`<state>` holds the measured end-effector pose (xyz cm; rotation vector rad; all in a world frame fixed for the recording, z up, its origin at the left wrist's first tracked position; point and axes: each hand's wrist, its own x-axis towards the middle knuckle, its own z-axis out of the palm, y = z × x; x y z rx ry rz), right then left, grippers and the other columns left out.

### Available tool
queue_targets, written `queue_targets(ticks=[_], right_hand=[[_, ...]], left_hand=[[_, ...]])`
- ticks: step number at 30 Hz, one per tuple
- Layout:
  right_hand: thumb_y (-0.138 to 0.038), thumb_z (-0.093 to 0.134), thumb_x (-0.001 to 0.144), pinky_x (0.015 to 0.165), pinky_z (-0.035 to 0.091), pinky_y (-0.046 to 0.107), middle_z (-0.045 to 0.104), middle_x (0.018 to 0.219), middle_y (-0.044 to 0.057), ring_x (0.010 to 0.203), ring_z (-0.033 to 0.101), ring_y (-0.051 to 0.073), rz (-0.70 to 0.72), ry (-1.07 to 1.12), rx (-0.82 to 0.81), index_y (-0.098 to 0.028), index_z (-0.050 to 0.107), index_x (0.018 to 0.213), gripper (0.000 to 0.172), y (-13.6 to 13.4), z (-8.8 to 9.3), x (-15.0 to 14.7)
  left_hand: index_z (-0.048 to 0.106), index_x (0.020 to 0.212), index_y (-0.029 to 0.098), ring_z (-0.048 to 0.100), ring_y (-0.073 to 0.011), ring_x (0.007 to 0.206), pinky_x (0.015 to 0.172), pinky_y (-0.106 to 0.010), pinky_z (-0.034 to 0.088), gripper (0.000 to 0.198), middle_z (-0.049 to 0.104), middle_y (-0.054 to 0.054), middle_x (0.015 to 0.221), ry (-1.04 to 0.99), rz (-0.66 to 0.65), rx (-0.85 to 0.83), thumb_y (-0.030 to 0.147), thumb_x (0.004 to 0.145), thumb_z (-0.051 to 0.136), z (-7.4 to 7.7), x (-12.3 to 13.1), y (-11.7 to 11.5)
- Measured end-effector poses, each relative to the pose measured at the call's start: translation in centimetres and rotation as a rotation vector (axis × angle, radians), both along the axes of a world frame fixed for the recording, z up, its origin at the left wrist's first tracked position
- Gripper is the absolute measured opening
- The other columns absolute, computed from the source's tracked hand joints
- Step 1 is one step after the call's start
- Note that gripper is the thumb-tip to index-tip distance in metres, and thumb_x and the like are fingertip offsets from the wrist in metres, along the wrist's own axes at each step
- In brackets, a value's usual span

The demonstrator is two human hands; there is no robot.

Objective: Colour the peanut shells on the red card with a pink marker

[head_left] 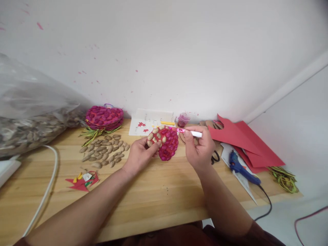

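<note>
A round red craft piece (171,145) covered in peanut shells is held up above the table by my left hand (139,153), thumb on its front and fingers behind. Its right and lower part is magenta; the shells at the upper left are bare and tan. My right hand (200,147) grips a white-handled paintbrush (196,134) smeared with pink. The brush's tip meets the upper edge of the craft piece, near where painted and bare shells border. Behind the hands stands a clear plastic cup (183,119) with magenta paint in it.
Loose peanuts (105,150) and a stack of magenta pieces (104,117) lie left, near a plastic bag of peanuts (30,126). Red scraps (80,183) are closer. Right are a blue glue gun (242,168) with cord, red card (246,140) and black-handled scissors (216,157).
</note>
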<state>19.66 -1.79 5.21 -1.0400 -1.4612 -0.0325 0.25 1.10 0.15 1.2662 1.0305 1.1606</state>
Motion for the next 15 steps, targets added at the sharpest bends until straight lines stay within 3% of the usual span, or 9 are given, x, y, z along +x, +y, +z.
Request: queue_targets(ticks=[7, 15], right_hand=[[-0.023, 0.07, 0.096, 0.077, 0.06, 0.033, 0.074, 0.096, 0.003, 0.083, 0.072, 0.016, -0.008, -0.049, -0.003, -0.024, 0.07, 0.107, 0.011, -0.3, -0.32, 0.53], [-0.019, 0.071, 0.095, 0.079, 0.059, 0.033, 0.076, 0.096, 0.002, 0.085, 0.072, 0.016, -0.022, -0.11, 0.015, -0.025, 0.07, 0.107, 0.014, -0.58, 0.03, 0.34]], left_hand=[[0.061, 0.067, 0.018, 0.045, -0.012, 0.059, 0.057, -0.025, 0.038, 0.039, 0.051, 0.003, 0.061, 0.127, 0.034, 0.106, 0.049, 0.083, 0.077, 0.26, -0.01, -0.59], [0.064, 0.071, 0.018, 0.043, -0.0132, 0.061, 0.057, -0.026, 0.036, 0.034, 0.051, 0.003, 0.062, 0.184, 0.05, 0.152, 0.047, 0.085, 0.075, 0.36, -0.19, -0.68]])
